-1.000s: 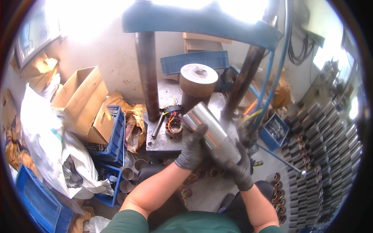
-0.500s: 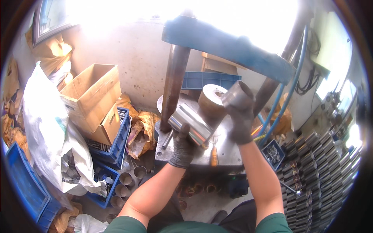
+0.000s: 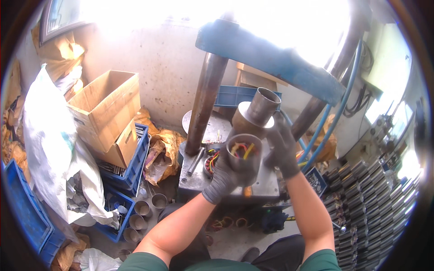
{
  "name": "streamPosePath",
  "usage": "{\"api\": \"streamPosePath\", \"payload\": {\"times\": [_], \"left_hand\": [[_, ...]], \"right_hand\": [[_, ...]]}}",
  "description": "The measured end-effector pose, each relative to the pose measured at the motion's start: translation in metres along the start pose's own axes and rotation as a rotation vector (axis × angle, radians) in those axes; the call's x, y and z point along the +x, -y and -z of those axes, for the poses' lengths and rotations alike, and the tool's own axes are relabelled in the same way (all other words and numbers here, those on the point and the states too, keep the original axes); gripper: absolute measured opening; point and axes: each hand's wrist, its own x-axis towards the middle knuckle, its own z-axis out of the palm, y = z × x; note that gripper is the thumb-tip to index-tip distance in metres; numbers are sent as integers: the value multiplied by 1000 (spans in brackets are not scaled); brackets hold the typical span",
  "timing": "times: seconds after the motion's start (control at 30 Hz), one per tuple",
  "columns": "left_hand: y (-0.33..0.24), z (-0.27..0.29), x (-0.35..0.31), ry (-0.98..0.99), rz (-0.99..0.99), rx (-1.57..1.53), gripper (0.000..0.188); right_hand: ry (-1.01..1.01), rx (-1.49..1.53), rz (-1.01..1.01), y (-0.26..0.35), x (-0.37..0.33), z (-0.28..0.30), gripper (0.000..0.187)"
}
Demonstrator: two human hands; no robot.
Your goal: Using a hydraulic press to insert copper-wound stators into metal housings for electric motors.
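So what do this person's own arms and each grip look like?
The left grip and right grip are hands in plain dark grey gloves, close-fitting and ending around the wrist. The forearms are uncovered, and short dark green sleeves show at the lower edge. No cables are visible on them.

Cardboard box (image 3: 110, 113), white sack (image 3: 49, 144), brown paper (image 3: 169, 139)

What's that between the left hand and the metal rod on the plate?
In the head view, a ring with coloured wires, partly behind the left hand.
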Motion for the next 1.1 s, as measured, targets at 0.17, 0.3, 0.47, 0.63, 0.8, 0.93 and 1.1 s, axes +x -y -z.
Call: {"api": "streamPosePath", "payload": {"times": [0.17, 0.3, 0.47, 0.63, 0.8, 0.93, 1.1], "left_hand": [[35, 1, -28, 353, -596, 1909, 96], [72, 14, -33, 672, -579, 1988, 102], [98, 37, -31, 1032, -291, 2295, 79], [73, 61, -23, 509, -199, 2406, 56], [62, 88, -14, 482, -173, 2716, 54], [67, 102, -15, 447, -220, 2778, 60], [63, 111, -21, 432, -234, 2670, 76]], "right_hand": [[509, 311, -405, 41, -82, 63, 54], [550, 502, -975, 37, -138, 106, 50], [487, 412, -1061, -23, -225, 161, 44], [374, -69, -1333, -124, -356, 237, 37], [219, -679, -973, -162, -537, 262, 28], [-867, 501, -1707, -122, -629, 225, 31], [-1343, 769, -1732, -96, -704, 199, 21]]}}
